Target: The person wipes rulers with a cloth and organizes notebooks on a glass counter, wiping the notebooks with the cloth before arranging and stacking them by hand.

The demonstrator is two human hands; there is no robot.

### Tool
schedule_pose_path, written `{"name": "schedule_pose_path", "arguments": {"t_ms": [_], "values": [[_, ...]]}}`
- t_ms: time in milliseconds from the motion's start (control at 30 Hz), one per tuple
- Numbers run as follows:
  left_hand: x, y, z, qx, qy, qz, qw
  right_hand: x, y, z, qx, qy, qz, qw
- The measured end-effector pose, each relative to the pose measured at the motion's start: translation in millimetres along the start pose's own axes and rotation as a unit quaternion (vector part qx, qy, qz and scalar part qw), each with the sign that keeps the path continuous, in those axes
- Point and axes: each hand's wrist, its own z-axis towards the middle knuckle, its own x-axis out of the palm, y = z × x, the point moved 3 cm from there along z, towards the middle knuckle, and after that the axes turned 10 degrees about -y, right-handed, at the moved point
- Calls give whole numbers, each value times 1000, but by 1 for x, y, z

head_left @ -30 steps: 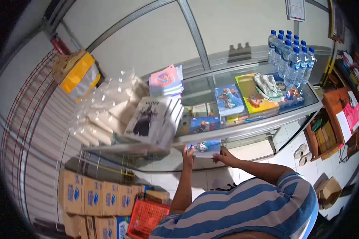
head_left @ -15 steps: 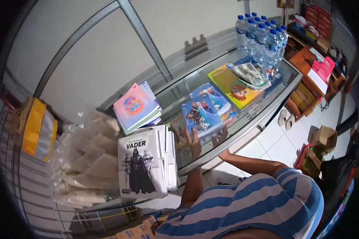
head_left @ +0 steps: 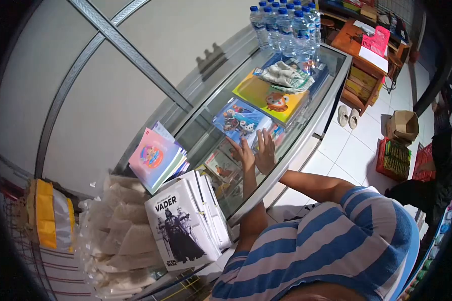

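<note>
- The left hand [head_left: 245, 154] has its fingers spread wide, tips at the near edge of the glossy blue rectangular book; it grips nothing.
- The right hand [head_left: 265, 150] lies just beside it, fingers extended and slightly apart, near the book's corner; I cannot tell whether it touches.
- The glossy blue rectangular book [head_left: 238, 119] lies flat at 11 o'clock from the hands, on the metal-framed glass display case [head_left: 195, 138], which holds colourful printed items.
- At 12 to 1 o'clock, clear plastic bottles with blue caps [head_left: 285, 30] contain clear liquid.
- At 3 o'clock, a red plastic basket [head_left: 380, 156] holds green packets [head_left: 397, 161]; near it sits an open brown cardboard box [head_left: 404, 138].
- At 8 o'clock, clear plastic bags [head_left: 118, 236] contain beige items.
- The book's cover shows a white snowman and several figures, its surface shiny under the light.
</note>
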Motion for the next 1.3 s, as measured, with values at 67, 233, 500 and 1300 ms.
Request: {"name": "schedule_pose_path", "arguments": {"t_ms": [67,233,500,1300], "values": [[3,3,4,3,1,69,998,-1,1,2,-32,-24,-34,999],[5,-7,1,12,2,158,987,-1,0,2,-44,-55,-54,996],[-4,-7,6,12,36,186,982,2,9,-1,-6,-40,-60,997],[-5,94,-115,30,15,-182,983,-135,24,231,-275,65,-81,956]]}}
